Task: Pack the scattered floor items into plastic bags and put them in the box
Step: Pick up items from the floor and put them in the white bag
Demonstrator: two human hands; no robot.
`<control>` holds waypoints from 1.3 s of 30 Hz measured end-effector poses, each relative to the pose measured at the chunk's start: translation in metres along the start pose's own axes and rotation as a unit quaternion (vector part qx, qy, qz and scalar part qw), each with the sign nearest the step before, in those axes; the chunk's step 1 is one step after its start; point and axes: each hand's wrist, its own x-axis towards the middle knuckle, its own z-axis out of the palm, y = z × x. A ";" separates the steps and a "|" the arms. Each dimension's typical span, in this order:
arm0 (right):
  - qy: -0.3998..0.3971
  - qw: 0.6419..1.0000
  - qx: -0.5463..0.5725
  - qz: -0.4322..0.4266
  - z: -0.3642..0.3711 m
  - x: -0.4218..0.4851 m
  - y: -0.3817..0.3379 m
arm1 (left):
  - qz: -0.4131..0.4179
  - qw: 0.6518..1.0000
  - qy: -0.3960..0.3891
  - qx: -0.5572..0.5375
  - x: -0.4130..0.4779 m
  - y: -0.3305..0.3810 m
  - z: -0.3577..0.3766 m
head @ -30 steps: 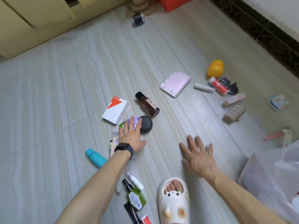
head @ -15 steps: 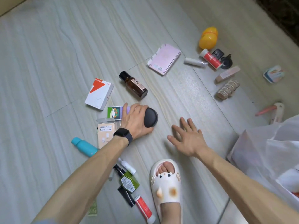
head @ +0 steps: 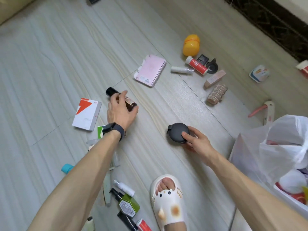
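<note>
My left hand (head: 121,112), with a black watch on the wrist, curls its fingers around a brown bottle (head: 129,104) with a black cap that lies on the floor. My right hand (head: 196,140) grips a round black case (head: 177,133) by its edge, just above the floor. A white plastic bag (head: 283,140) stands open at the right with items inside. Beneath it shows the rim of a white box (head: 290,200). A pink spiral notebook (head: 150,70) and a white and orange carton (head: 87,114) lie loose on the floor.
A yellow egg-shaped container (head: 191,45), a red tube (head: 196,65), a pink bar box (head: 215,79) and a bundle of hair ties (head: 216,94) lie at the far right. A green bottle (head: 129,205) and small tubes lie under my left arm. My slippered foot (head: 168,202) is between my arms.
The black case went from my left hand to my right hand and moved right. My left hand shifted forward onto the brown bottle.
</note>
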 end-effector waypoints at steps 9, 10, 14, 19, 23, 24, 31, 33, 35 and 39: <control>-0.022 0.998 -0.056 -0.016 0.004 0.006 0.007 | -0.363 0.907 -0.061 -0.206 0.054 0.003 0.018; -0.019 0.997 -0.067 -0.018 0.005 0.006 0.006 | -0.355 0.911 -0.066 -0.197 0.048 0.004 0.022; -0.035 0.962 -0.271 -0.022 0.011 -0.008 -0.010 | -0.262 0.952 -0.138 -0.081 0.009 0.016 0.020; -0.143 0.799 -0.579 -0.076 0.009 -0.083 -0.084 | -0.198 0.950 -0.197 -0.139 -0.055 0.038 0.000; -0.115 0.786 -0.588 -0.157 -0.027 -0.167 -0.132 | -0.104 0.954 -0.206 -0.190 -0.088 0.091 -0.039; -0.101 0.795 -0.573 -0.171 -0.041 -0.188 -0.140 | -0.076 0.956 -0.200 -0.201 -0.094 0.107 -0.052; 0.110 0.945 -0.162 -0.261 -0.176 -0.301 -0.128 | 0.139 0.939 -0.161 -0.270 -0.138 0.227 -0.134; 0.197 0.946 -0.060 -0.250 -0.207 -0.306 -0.102 | 0.185 0.936 -0.172 -0.243 -0.149 0.253 -0.145; 0.273 0.936 -0.079 -0.207 -0.229 -0.297 -0.074 | 0.225 0.937 -0.185 -0.192 -0.159 0.274 -0.148; 0.307 0.885 -0.315 -0.152 -0.234 -0.270 -0.037 | 0.271 0.937 -0.194 -0.106 -0.177 0.305 -0.133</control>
